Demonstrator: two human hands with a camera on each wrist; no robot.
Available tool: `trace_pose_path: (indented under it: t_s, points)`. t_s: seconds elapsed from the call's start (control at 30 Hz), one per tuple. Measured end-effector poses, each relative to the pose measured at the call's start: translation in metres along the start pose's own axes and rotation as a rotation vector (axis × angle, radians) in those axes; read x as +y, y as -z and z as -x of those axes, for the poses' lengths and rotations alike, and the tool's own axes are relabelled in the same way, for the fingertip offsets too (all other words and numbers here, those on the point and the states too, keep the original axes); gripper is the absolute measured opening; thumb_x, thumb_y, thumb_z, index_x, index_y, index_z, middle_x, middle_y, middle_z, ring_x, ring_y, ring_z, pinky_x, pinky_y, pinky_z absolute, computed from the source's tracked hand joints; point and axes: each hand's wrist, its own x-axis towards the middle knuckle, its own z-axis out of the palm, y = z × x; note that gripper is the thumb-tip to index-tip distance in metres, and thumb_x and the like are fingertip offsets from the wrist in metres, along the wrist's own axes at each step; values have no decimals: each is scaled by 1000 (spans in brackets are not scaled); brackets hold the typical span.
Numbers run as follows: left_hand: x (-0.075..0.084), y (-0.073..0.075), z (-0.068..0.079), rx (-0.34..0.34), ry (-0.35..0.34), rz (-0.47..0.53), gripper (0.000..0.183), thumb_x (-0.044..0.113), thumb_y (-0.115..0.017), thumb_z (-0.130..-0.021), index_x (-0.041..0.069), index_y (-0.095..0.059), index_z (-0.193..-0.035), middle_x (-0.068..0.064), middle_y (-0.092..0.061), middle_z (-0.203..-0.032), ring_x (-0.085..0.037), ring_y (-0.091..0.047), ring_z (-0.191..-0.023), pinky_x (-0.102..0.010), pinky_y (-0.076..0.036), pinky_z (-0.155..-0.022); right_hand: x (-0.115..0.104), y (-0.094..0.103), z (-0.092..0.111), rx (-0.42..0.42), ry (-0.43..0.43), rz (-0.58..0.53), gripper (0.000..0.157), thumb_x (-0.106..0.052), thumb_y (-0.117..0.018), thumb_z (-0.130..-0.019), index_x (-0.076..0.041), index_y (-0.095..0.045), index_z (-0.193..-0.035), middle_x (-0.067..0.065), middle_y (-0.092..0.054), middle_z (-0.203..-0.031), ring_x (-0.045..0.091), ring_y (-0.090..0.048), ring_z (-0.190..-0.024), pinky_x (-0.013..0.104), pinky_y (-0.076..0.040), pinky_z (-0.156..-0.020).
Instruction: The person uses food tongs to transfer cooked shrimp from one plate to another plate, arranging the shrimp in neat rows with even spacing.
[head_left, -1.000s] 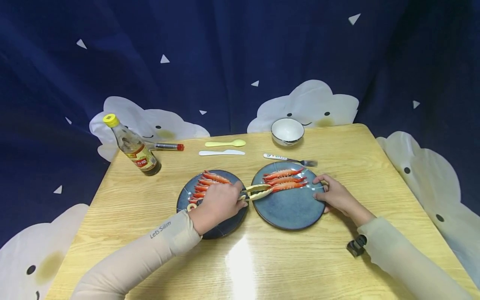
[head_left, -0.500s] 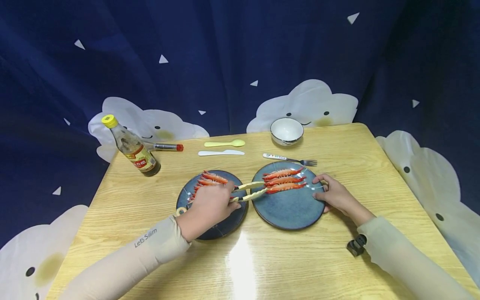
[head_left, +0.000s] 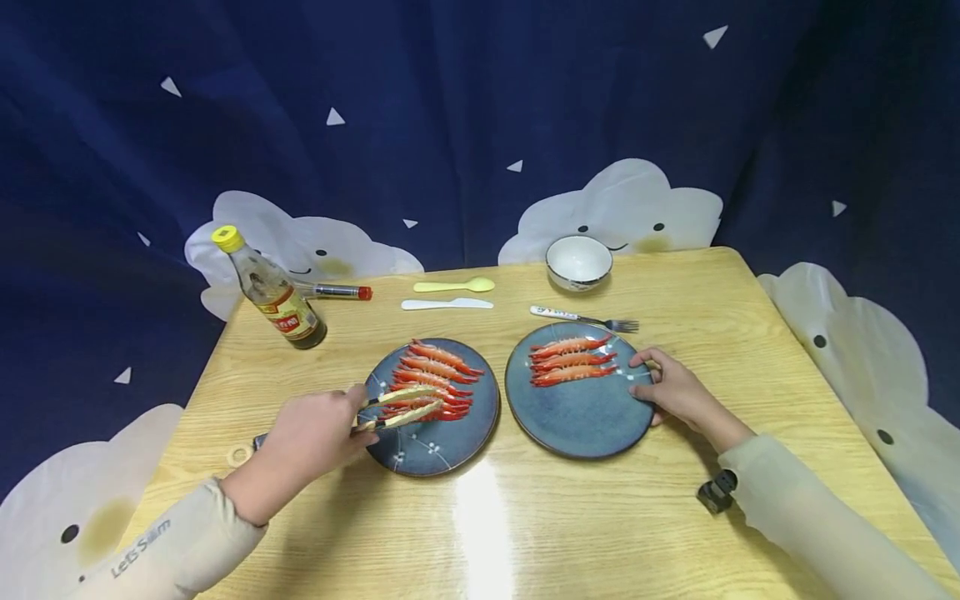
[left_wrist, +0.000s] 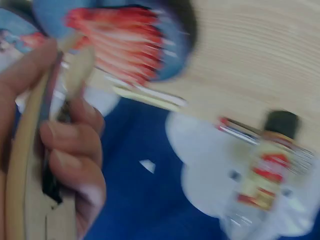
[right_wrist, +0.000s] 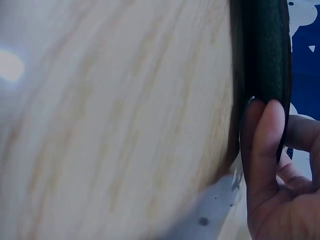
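Note:
My left hand (head_left: 307,437) grips a pair of tongs (head_left: 412,414) with pale cream tips. The tips stand apart above the near shrimps on the left blue plate (head_left: 457,450). Several red-orange shrimps (head_left: 438,367) lie there in a row. In the left wrist view, fingers wrap the tongs (left_wrist: 80,67); that picture is blurred. My right hand (head_left: 678,396) pinches the right edge of a second blue plate (head_left: 585,425), which carries three shrimps (head_left: 573,360) near its far side. The right wrist view has fingers under the rim of this plate (right_wrist: 270,55).
Behind the plates lie a fork (head_left: 585,318), a white knife (head_left: 446,304) and a yellow spoon (head_left: 453,286). A white bowl (head_left: 579,262) stands at the back. A sauce bottle (head_left: 281,300) and a red-ended whisk-like utensil (head_left: 341,292) are at the back left.
My left hand has drawn the tongs leftward from the right plate to the left plate, after their tips parted at the nearest of the three shrimps. My right hand keeps its place.

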Motion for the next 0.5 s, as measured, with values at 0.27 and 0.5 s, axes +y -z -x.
trace_pose_path:
  t_s: [0.27, 0.5]
  points:
    - [-43, 1, 35, -81, 36, -29, 44, 49, -71, -59, 19, -40, -70, 9, -33, -50, -11, -33, -43, -32, -26, -37, 1, 1, 1, 11, -3, 14, 42, -7, -60, -79, -10, -38, -115, 14, -47, -73, 22, -53, -46, 41, -45, -43]
    - [-50, -3, 37, -108, 33, -5, 44, 51, -70, -60, 20, -40, -70, 9, -35, -51, -11, -34, -45, -32, -27, -38, 0, 0, 3, 6, 11, -1, 44, -6, -60, -79, -8, -37, -117, 15, -50, -76, 23, -55, -48, 42, -46, -43]
